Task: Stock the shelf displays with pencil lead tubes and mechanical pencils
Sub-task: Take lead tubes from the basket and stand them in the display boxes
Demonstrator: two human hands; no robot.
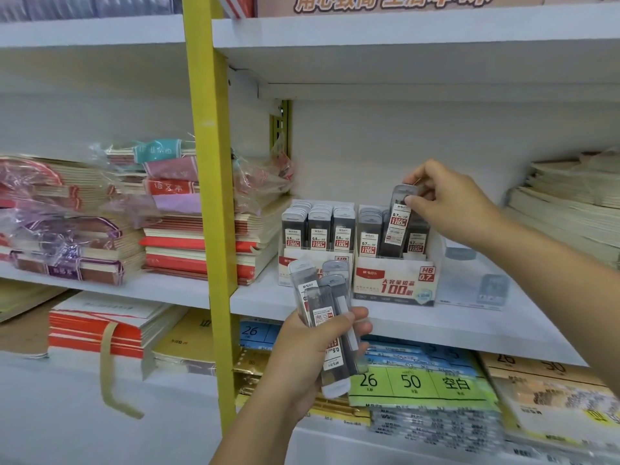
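Note:
Two white display boxes stand side by side on the middle shelf [385, 322]. The left display box [315, 258] holds full rows of 0.5 lead tubes. The right display box [396, 283], marked HB 0.7, is partly filled. My right hand [449, 203] pinches the top of one 0.7 lead tube [399, 223], held upright and half lowered into the right box's middle row. My left hand [315, 350] grips a fanned bunch of several lead tubes [330, 317] below and in front of the boxes.
A clear plastic holder [476, 280] sits right of the boxes. Stacks of notebooks [198, 236] fill the shelf to the left, past a yellow upright [211, 196]. More paper stacks [570, 209] lie far right. Paper packs [416, 380] lie on the shelf below.

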